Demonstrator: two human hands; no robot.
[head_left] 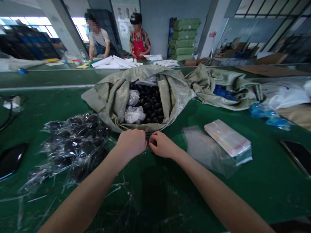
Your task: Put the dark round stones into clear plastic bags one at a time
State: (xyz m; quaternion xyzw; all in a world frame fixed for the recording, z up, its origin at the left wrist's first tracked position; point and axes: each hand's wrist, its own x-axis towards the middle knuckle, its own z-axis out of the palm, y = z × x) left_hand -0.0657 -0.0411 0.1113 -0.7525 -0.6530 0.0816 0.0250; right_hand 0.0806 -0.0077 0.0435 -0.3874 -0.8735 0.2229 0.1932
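Observation:
An open woven sack [114, 100] stands in front of me, full of smooth, dark, egg-shaped pieces [152, 105]. Some clear crumpled plastic [134, 114] lies among them. At the sack's front edge, my left hand [132, 141] is closed in a fist, back of the hand up. Just beside it, my right hand [162, 144] has its fingers curled inward. Whatever either hand may hold is hidden. To the left lies a heap of dark pieces in clear bags [77, 142]. Flat clear bags [206, 149] and a stack of them [228, 137] lie to the right.
Phones lie at the left [12, 160] and right [297, 155] of the green table [179, 197]. A second sack [239, 85] holds blue pieces, with blue wrapped items [270, 115] nearby. Two people work behind a far bench near white sheets [116, 62].

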